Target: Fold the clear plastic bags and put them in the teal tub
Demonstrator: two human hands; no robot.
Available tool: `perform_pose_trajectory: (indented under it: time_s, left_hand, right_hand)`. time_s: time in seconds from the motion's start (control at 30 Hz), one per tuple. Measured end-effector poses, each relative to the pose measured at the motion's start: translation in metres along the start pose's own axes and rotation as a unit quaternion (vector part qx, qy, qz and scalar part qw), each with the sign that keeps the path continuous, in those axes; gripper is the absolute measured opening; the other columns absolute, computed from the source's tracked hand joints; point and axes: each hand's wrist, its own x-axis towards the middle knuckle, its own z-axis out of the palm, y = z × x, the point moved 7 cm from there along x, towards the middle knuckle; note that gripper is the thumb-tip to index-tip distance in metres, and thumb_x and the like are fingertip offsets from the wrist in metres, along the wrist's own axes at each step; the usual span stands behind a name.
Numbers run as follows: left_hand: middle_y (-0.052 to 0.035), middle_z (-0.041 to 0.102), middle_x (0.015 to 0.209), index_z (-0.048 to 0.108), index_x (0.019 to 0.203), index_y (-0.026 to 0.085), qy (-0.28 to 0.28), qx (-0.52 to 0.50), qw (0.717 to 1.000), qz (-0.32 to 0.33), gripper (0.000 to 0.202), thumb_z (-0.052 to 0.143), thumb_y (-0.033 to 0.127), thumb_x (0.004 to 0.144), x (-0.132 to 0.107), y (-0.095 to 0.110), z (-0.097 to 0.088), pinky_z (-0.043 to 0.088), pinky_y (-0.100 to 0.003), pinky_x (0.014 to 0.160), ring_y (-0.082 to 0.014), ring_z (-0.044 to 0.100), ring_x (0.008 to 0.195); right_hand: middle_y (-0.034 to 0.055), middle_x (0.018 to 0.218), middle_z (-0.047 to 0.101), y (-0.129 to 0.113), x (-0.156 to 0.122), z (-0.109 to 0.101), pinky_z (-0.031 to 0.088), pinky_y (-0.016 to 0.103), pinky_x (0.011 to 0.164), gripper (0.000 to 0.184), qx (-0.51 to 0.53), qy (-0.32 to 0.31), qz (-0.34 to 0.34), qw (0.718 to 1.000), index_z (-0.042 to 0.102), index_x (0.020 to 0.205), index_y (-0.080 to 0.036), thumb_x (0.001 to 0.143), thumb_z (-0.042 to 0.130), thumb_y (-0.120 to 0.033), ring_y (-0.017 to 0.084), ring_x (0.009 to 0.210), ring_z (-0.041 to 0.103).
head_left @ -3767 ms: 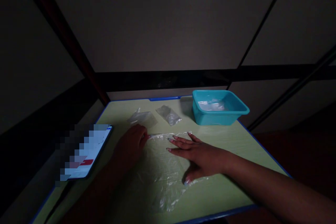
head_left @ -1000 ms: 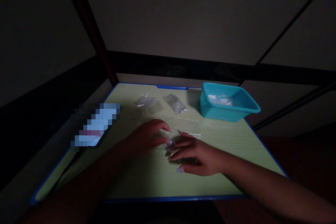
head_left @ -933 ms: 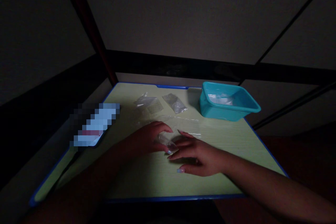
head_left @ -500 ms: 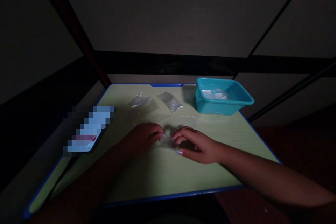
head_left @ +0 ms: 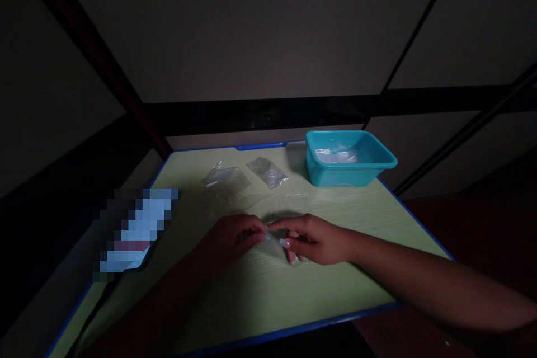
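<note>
On a pale green table (head_left: 344,291), my left hand (head_left: 230,238) and my right hand (head_left: 316,238) meet at their fingertips over a small clear plastic bag (head_left: 274,246). Both hands pinch this bag, which is bunched or folded small between them. A larger clear plastic sheet (head_left: 268,201) lies flat just beyond the hands. The room is dark and the plastic is hard to make out.
Two folded clear bags (head_left: 224,178) (head_left: 268,172) lie at the back of the table. A teal plastic tub (head_left: 348,156) with clear plastic inside stands at the back right. A lit phone (head_left: 134,229) lies at the left edge. The table has a blue rim.
The hands went from lying flat on a spread plastic sheet to pinching a small bunched bag together. A sheet now lies beyond them. The view shifted slightly.
</note>
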Motion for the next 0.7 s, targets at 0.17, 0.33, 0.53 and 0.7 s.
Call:
perform_pose_trajectory:
  time_s: [0.17,0.33,0.53,0.7]
  left_hand:
    - [-0.0013,0.069,0.087,0.066,0.092,0.020,0.013,0.013,0.999,0.031,0.021,0.050,0.032,0.087,-0.001,0.005,0.000,0.043,-0.026,0.072,-0.0158,0.062,0.080]
    - [-0.0014,0.066,0.079,0.068,0.082,0.019,-0.003,0.048,0.994,0.101,0.021,0.053,0.032,0.088,-0.004,0.013,0.005,0.041,-0.024,0.069,-0.0144,0.060,0.074]
    - [-0.0010,0.067,0.077,0.067,0.079,0.019,0.001,0.020,0.994,0.109,0.021,0.054,0.032,0.088,-0.005,0.017,0.002,0.040,-0.024,0.069,-0.0136,0.060,0.073]
    - [-0.0009,0.067,0.077,0.067,0.074,0.019,-0.018,-0.026,0.993,0.113,0.022,0.055,0.034,0.086,-0.006,0.020,0.001,0.041,-0.025,0.073,-0.0142,0.061,0.076]
  right_hand:
    - [0.0030,0.067,0.063,-0.005,0.000,0.002,0.045,0.022,0.055,0.038,-0.009,-0.017,-0.019,1.000,0.049,0.129,-0.010,0.095,0.040,-0.023,0.011,0.054,0.053]
    - [0.0030,0.070,0.063,-0.008,0.001,0.002,0.045,0.021,0.056,0.029,-0.073,-0.007,-0.042,0.996,0.060,0.111,-0.012,0.095,0.037,-0.020,0.010,0.055,0.053]
    - [0.0109,0.093,0.065,-0.015,0.002,-0.009,0.047,0.032,0.080,0.021,-0.233,0.081,-0.093,0.965,0.064,0.103,-0.013,0.089,0.051,-0.022,0.019,0.089,0.060]
    - [0.0165,0.146,0.040,-0.012,0.002,0.002,0.020,0.054,0.111,0.055,-0.332,-0.008,-0.053,0.942,0.044,0.138,-0.019,0.088,0.056,-0.038,0.027,0.136,0.033]
